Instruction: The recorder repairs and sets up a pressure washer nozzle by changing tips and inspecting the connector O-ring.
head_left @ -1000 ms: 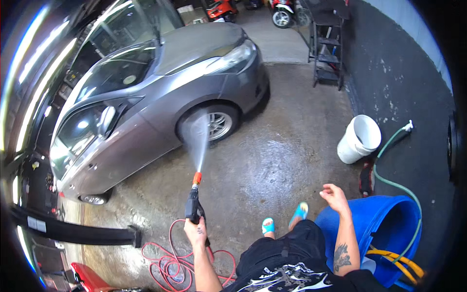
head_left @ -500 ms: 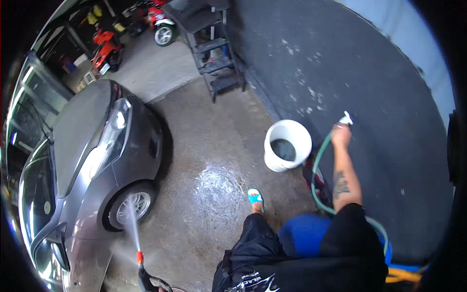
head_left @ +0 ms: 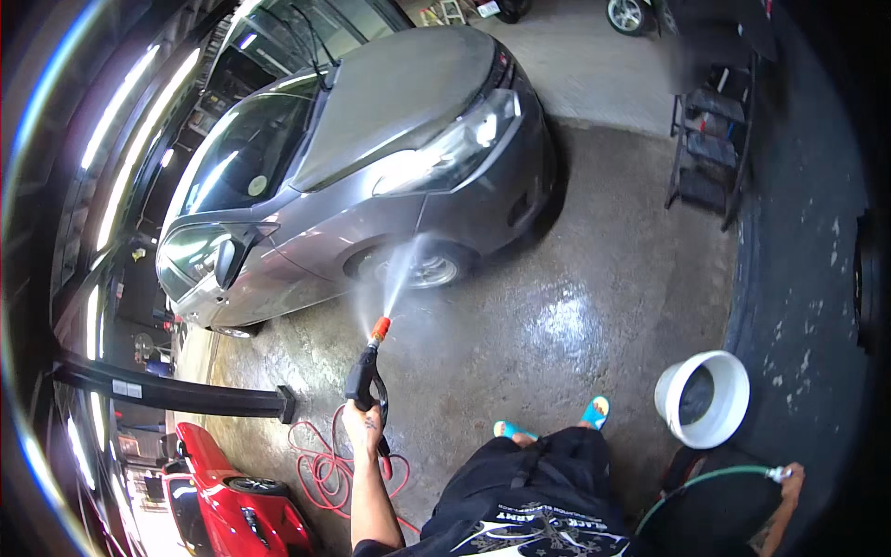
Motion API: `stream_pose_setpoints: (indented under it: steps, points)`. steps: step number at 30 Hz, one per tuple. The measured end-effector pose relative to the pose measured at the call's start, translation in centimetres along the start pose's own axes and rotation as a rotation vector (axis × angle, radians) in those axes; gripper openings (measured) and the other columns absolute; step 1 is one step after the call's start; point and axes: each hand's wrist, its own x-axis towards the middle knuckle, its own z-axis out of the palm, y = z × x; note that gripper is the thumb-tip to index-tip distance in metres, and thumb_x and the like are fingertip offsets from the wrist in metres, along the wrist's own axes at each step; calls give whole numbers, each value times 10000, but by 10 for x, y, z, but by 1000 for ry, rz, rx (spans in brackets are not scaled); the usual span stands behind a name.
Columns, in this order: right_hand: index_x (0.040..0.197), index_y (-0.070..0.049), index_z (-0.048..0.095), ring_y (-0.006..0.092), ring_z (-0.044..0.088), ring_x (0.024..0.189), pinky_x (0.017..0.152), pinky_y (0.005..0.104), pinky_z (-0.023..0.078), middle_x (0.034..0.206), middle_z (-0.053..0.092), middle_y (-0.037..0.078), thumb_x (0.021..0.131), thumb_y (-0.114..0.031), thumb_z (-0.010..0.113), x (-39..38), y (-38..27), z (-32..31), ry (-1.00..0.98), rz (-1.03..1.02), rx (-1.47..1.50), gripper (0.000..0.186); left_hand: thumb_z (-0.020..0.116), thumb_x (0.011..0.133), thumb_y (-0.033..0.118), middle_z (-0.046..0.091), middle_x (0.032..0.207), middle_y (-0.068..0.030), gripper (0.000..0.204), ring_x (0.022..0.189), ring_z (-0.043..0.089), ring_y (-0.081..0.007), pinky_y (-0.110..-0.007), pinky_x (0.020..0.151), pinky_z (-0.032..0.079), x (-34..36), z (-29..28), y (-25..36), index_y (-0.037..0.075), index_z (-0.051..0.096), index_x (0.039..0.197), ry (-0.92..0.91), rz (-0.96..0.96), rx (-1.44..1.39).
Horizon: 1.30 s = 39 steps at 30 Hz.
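Observation:
My left hand (head_left: pixel 364 425) is closed round the grip of a black pressure washer gun (head_left: pixel 364 376) with an orange nozzle (head_left: pixel 380 327). A white fan of water (head_left: pixel 401 277) leaves the nozzle and strikes the front wheel (head_left: pixel 432 267) of a grey car (head_left: pixel 325 227). Spray blurs part of the tyre. Over by the dark wall, my right hand (head_left: pixel 792 481) is closed at the end of a green hose (head_left: pixel 715 473), on a pale fitting (head_left: pixel 778 473). The fingers there are small and partly hidden.
A white bucket (head_left: pixel 664 395) with dark contents stands by the wall. Red hose (head_left: pixel 320 464) lies coiled near a red car (head_left: pixel 237 511). A dark beam (head_left: pixel 186 391) juts in from the left. Dark steps (head_left: pixel 710 153) stand far right. The concrete floor (head_left: pixel 622 251) is wet.
The view has swung left, so the grey car sits more central and the bucket further right. My left hand and the whole gun now show. Water still sprays at the wheel.

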Motion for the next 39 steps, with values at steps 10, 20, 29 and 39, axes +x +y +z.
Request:
stream_pose_setpoints:
  steps: [10, 20, 29, 39]
  points:
    - [1180, 49, 555, 365, 520, 1150, 1011, 404, 384, 1209, 560, 225, 747, -30, 673, -8, -382, 204, -15, -478, -161, 455, 652, 748, 107, 666, 772, -200, 220, 734, 667, -267, -349, 694, 494, -44, -6, 59, -24, 642, 924, -17, -91, -41]
    - [1137, -5, 601, 377, 522, 1158, 987, 402, 419, 1236, 548, 232, 751, -154, 720, -164, -579, 349, -586, -1012, -43, 430, 627, 774, 105, 640, 741, -226, 208, 702, 657, -245, -342, 666, 484, -88, -11, 27, -31, 614, 930, 55, -129, -78]
    - [1149, -16, 600, 349, 588, 1065, 908, 395, 465, 1148, 613, 198, 769, -202, 714, -293, -578, 385, -711, -883, -58, 438, 588, 773, 62, 602, 711, -248, 124, 704, 631, -401, -373, 642, 477, -47, -31, -47, -7, 567, 874, -32, 25, -124]
    - [1178, -15, 580, 278, 641, 912, 810, 370, 505, 1080, 647, 191, 786, -138, 696, -468, -485, 394, -31, -294, 190, 427, 523, 687, -32, 575, 788, -266, 222, 787, 576, -458, -453, 695, 460, 34, -47, -159, -11, 530, 908, -526, 448, -30]
